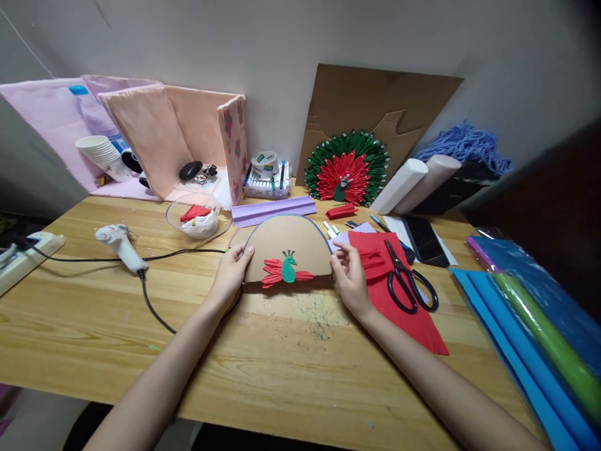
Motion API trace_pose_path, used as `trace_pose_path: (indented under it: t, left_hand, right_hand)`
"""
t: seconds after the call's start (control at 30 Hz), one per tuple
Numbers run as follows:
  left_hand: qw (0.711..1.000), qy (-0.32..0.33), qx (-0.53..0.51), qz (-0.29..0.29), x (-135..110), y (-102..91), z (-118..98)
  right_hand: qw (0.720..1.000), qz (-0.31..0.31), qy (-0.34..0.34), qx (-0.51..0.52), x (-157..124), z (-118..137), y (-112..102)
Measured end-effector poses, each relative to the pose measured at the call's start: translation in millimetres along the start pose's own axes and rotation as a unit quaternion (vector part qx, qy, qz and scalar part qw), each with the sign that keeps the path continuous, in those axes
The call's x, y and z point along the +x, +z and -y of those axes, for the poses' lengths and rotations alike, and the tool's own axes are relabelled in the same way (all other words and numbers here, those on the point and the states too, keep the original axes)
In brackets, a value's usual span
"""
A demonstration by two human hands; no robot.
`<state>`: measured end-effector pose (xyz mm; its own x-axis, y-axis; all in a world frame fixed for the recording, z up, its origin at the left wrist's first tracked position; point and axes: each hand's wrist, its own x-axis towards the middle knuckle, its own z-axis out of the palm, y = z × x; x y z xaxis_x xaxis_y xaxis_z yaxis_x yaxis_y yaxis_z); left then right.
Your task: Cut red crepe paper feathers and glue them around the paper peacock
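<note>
Between both hands, just above the table, is a half-round piece of cardboard (pixel 286 238) with a blue line along its curved edge. A green paper peacock (pixel 289 270) with red paper feathers is on its lower middle. My left hand (pixel 232 269) pinches the left edge, thumb on the front. At the right edge my right hand (pixel 350 275) grips the board between thumb and fingers, with the index finger lifted. Close to the right hand lie red crepe paper (pixel 404 326) and black-handled scissors (pixel 404 285) on top of it.
A glue gun (pixel 123 247) with its cord lies left, near a power strip (pixel 32 257). Behind stand a plastic bowl (pixel 200 219), a marker box (pixel 267 181) and a finished red-green paper peacock (pixel 347 172). Right are a phone (pixel 427 241) and blue paper rolls (pixel 502 338).
</note>
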<state>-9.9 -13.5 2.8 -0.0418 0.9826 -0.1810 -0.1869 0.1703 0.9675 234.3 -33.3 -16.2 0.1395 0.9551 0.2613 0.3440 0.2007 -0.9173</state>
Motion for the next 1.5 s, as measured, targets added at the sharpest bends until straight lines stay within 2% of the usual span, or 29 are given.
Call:
trace_pose_path:
  t: [0.07,0.1,0.17,0.23,0.3,0.4,0.47,0.53,0.67,0.8,0.87,0.93,0.97,1.0,1.03,1.1,1.13,1.2,1.33,1.5]
  left_hand:
    - [1.000,0.000,-0.003,-0.006,0,-0.4,1]
    - [1.000,0.000,-0.006,-0.008,0,-0.4,1]
    - [1.000,-0.001,-0.014,-0.009,0,-0.1,2]
    - [1.000,0.000,-0.021,-0.014,0,0.7,3]
    - [1.000,0.005,-0.022,-0.020,0,1.9,4]
    - [0.999,0.023,-0.022,-0.028,-1,4.9,3]
    - [0.999,0.028,-0.021,-0.025,-2,7.7,1]
    - [0.999,0.026,-0.018,-0.019,-5,11.0,0]
    - [0.999,0.027,-0.016,-0.024,-8,15.7,-3]
    - [0.996,0.060,-0.036,-0.048,-7,12.0,-6]
    - [0.992,0.084,-0.047,-0.083,-4,6.7,-8]
    - [0.984,0.112,-0.045,-0.133,-2,0.9,-12]
    - [0.979,0.125,-0.042,-0.157,-1,-1.5,-14]
    - [0.975,0.133,-0.038,-0.172,-1,-3.2,-15]
    - [0.974,0.137,-0.034,-0.179,-1,-3.9,-17]
    - [0.977,0.129,-0.034,-0.166,-2,-1.9,-18]
    - [0.981,0.120,-0.038,-0.150,-4,0.6,-17]
    - [0.988,0.096,-0.045,-0.109,-7,7.4,-15]
    - [0.995,0.077,-0.021,-0.057,-14,20.2,-7]
    - [0.996,0.067,-0.014,-0.048,-18,26.6,-4]
  right_hand:
    - [0.989,-0.062,-0.099,-0.093,-3,5,-1]
    - [0.979,-0.072,-0.139,-0.131,-5,7,-2]
    - [0.966,-0.048,-0.188,-0.171,-9,12,-2]
    - [0.967,0.022,-0.194,-0.164,-14,15,0]
    - [0.979,0.085,-0.138,-0.124,-19,19,4]
    - [0.991,0.126,0.027,-0.020,-21,23,13]
    - [0.980,0.147,0.122,0.063,-19,27,19]
    - [0.960,0.174,0.178,0.129,-15,30,23]
    - [0.937,0.216,0.215,0.174,-9,33,25]
    - [0.924,0.295,0.191,0.152,-8,33,16]
    - [0.891,0.398,0.177,0.125,-5,35,7]
    - [0.835,0.511,0.178,0.099,-1,36,0]
    - [0.828,0.522,0.185,0.089,2,37,-3]
    - [0.843,0.494,0.192,0.085,5,37,-5]
    - [0.873,0.436,0.200,0.087,8,37,-6]
    - [0.932,0.281,0.204,0.107,16,38,-5]
    - [0.946,0.219,0.204,0.123,20,39,-4]
    - [0.955,0.148,0.203,0.155,25,41,-2]
    - [0.950,0.101,0.226,0.190,27,40,-1]
    - [0.941,0.090,0.272,0.178,22,35,0]
